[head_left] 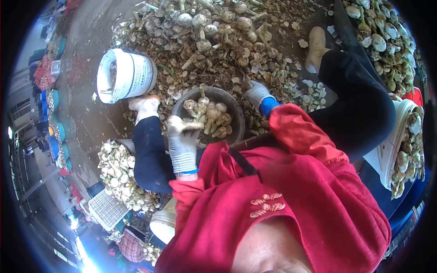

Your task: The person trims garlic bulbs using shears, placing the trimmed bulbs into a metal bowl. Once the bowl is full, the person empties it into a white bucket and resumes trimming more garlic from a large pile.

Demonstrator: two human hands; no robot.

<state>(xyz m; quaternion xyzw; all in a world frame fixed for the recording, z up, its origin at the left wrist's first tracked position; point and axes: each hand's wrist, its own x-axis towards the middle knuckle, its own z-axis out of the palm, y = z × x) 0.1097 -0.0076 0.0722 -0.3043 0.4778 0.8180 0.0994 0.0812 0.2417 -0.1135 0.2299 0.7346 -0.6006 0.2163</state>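
Observation:
My left hand (181, 141), in a grey-white knitted glove, is raised at the near left side of a dark round basin (239, 116). Its soiled fingers are curled in, and what they hold, if anything, is hard to make out. Inside the basin lie several garlic bulbs (213, 113), some with stems. Beyond the basin's right rim, my gloved right hand (257, 93) is closed, low over loose garlic skins and trimmings (268, 68). Whatever is in those fingers is hidden.
A white bucket (136, 75) stands tilted at the left. A heap of stemmed garlic (200, 22) spreads ahead. Peeled-looking garlic is piled beside my left leg (116, 173), near a white crate (108, 208). More garlic fills a white container (392, 141) at the right.

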